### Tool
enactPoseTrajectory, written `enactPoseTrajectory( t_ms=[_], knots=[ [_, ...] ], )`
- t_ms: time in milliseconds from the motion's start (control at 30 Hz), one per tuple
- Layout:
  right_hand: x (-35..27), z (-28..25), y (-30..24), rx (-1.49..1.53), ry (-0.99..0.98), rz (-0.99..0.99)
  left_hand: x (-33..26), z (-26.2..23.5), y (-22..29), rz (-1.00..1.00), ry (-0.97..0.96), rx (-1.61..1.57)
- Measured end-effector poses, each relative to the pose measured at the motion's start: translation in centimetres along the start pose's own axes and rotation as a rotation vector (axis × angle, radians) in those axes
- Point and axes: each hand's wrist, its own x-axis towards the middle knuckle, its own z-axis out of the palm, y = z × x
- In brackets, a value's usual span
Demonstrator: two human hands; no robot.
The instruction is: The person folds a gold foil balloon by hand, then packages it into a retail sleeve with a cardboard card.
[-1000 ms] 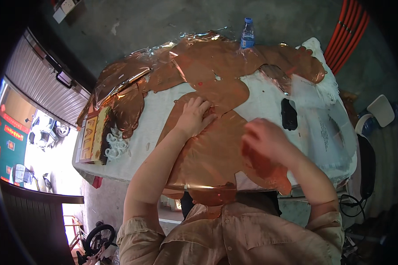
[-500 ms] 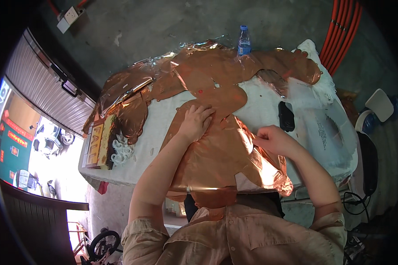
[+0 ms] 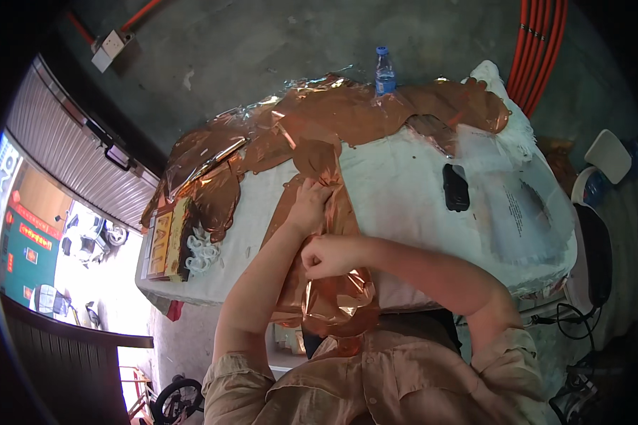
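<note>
In front of me on the cloth-covered table (image 3: 404, 205) lies a copper-coloured foil balloon (image 3: 280, 244), airless and folded lengthwise into a narrow strip. Its near end hangs over the table edge by my shirt. My left hand (image 3: 310, 205) rests on the upper part of the strip, fingers laid on the foil. Just below it, my right hand (image 3: 324, 256) reaches across with curled fingers, gripping the folded foil; the fingertips are partly hidden. More flat copper foil balloons (image 3: 365, 117) lie spread along the far side.
A water bottle (image 3: 384, 74) stands at the back. To the right lie a black phone-like object (image 3: 456, 188) and clear plastic bags (image 3: 521, 219). On the left are a yellow box (image 3: 170, 241) and white curled ribbon-like pieces (image 3: 203, 253). A white chair (image 3: 608, 156) stands right.
My right hand has moved left across the table, carrying the foil's right side over onto the left. The wide balloon is now a narrow strip, and white cloth shows where it lay.
</note>
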Motion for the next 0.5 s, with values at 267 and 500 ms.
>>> enactPoseTrajectory(
  t_ms=[267,500],
  knots=[
    [-2.7,-3.9,6.1,-0.154,0.800,0.008,-0.3,0.0,1.1,0.013,0.179,-0.126],
    [-3.1,5.1,3.7,-0.654,0.442,0.197,0.0,-0.1,0.5,-0.162,-0.089,-0.153]
  ],
)
